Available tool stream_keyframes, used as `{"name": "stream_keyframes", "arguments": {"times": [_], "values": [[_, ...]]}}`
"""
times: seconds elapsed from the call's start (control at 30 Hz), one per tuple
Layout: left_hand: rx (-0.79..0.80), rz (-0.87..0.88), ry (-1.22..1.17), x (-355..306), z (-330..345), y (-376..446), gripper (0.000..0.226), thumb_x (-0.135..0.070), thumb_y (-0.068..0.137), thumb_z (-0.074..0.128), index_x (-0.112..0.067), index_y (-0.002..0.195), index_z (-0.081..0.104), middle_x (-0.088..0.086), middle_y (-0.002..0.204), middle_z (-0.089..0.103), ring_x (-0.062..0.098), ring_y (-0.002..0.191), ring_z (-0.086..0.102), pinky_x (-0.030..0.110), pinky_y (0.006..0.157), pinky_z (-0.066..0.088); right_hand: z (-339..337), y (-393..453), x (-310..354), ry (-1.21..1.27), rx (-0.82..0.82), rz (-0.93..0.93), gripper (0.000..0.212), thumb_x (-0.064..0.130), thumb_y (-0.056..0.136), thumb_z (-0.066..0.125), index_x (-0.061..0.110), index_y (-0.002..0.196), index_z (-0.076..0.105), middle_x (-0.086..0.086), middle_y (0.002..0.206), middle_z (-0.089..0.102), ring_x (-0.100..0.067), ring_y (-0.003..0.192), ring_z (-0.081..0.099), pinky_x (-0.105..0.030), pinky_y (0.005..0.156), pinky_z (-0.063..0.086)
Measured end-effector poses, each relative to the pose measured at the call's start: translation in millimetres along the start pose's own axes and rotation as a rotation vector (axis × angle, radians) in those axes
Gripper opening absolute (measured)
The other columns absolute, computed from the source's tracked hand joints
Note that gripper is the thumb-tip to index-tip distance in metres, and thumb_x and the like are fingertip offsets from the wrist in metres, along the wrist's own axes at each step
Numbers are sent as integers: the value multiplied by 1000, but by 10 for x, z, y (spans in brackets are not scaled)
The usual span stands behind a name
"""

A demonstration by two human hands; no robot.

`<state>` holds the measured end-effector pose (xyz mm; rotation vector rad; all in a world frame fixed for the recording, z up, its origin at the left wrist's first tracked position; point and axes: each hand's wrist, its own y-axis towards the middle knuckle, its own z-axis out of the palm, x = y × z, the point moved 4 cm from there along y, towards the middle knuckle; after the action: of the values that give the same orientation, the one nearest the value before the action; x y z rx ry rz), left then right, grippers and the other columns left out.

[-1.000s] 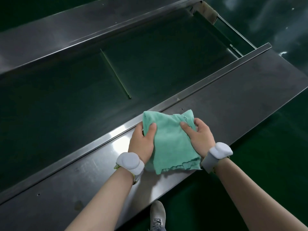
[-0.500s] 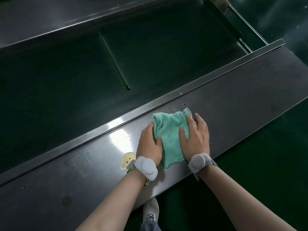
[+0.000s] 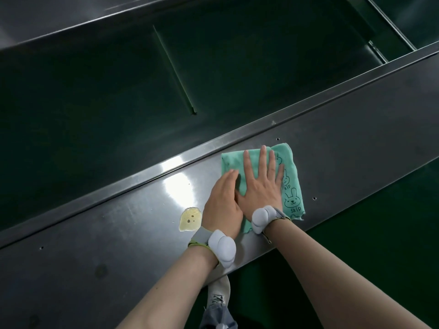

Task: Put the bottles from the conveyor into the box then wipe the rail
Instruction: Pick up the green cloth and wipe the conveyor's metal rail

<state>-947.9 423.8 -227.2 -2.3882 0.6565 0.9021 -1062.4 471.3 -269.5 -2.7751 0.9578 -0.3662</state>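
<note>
A green cloth (image 3: 291,184) printed with rabbit drawings lies flat on the grey metal rail (image 3: 356,129) of the conveyor. My right hand (image 3: 260,184) presses on it with fingers spread and flat. My left hand (image 3: 222,200) lies beside it, palm down, its fingertips on the cloth's left part. A small yellowish puddle (image 3: 190,218) sits on the rail just left of my left wrist. No bottles or box are in view.
The dark green conveyor belt (image 3: 118,103) runs beyond the rail, with a second metal rail (image 3: 59,17) on its far side. The green floor (image 3: 392,233) and my shoe (image 3: 218,293) lie below the rail's near edge.
The cloth has spread out flatter and slid right along the rail. My right hand went from gripping its edge to pressing flat on top. The yellowish puddle came into view.
</note>
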Motion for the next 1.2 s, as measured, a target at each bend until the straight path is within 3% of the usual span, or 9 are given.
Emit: {"name": "stream_keyframes", "arguments": {"times": [0.23, 0.33, 0.43, 0.53, 0.67, 0.77, 0.9, 1.03, 1.2], "values": [[89, 58, -5, 148, -63, -159, 68, -1, 99, 44, -24, 162, 35, -8, 168, 35, 10, 155, 31, 17, 119, 22, 20, -46, 53, 251, -101, -4, 59, 37, 116, 25, 15, 170, 20, -2, 179, 10, -19, 165, -8, -43, 135, 0], [-11, 41, -8, 235, -202, -265, 67, 5, 96, 44, -18, 160, 41, -3, 167, 38, 8, 156, 28, 5, 117, 10, 24, -210, 200, 415, -103, -21, 55, 37, 116, 28, 17, 168, 29, 1, 176, 20, -14, 164, -2, -41, 135, 5], [-140, 55, -6, 373, -379, -392, 62, 4, 98, 42, -15, 157, 45, -3, 166, 39, -1, 153, 19, 14, 123, 16, 179, -486, 489, 388, -38, -89, 59, 40, 115, 22, 16, 169, 24, 0, 177, 13, -15, 164, -7, -39, 134, -1], [-221, 82, 7, 564, -555, -531, 54, -4, 101, 40, -9, 155, 48, 2, 166, 41, 12, 157, 24, 33, 125, 30, 305, -653, 750, 346, -22, -81, 64, 43, 113, 16, 14, 169, 19, -1, 178, 6, -17, 164, -12, -35, 133, -11], [-324, 13, 12, 979, -841, -708, 56, 5, 100, 45, -10, 154, 50, -1, 165, 42, 15, 156, 31, 34, 125, 32, 449, -848, 1116, 335, -28, -85, 64, 44, 113, 15, 16, 170, 14, 3, 177, -2, -15, 163, -17, -32, 131, -16], [-403, -30, 13, 1241, -1062, -828, 51, -2, 103, 39, -8, 151, 53, 0, 162, 47, 16, 154, 35, 33, 124, 35, 555, -907, 1276, 327, -33, -90, 65, 49, 112, 12, 19, 170, 9, 5, 177, -6, -13, 162, -21, -33, 130, -17], [-367, -90, 47, 1625, -1336, -1086, 49, -2, 107, 45, -7, 155, 47, 2, 166, 40, 16, 157, 28, 37, 127, 30, 659, -1022, 1549, 292, -58, -110, 68, 53, 112, 9, 17, 171, 9, 1, 179, -4, -17, 163, -20, -34, 131, -16], [-297, -94, 157, 1869, -1480, -1245, 52, -16, 110, 45, -6, 160, 37, 8, 171, 27, 21, 160, 20, 41, 130, 20, 756, -1089, 1783, 233, -28, -123, 72, 57, 111, 9, 17, 171, 2, -1, 179, -11, -20, 162, -25, -44, 133, -10], [-325, -85, 208, 2045, -1547, -1385, 52, -17, 109, 46, -6, 159, 38, 11, 170, 30, 26, 159, 23, 46, 129, 22, 821, -1208, 2121, 104, 30, -209, 78, 56, 111, 19, 12, 170, -5, -9, 178, -16, -29, 161, -26, -50, 133, -9]]}}
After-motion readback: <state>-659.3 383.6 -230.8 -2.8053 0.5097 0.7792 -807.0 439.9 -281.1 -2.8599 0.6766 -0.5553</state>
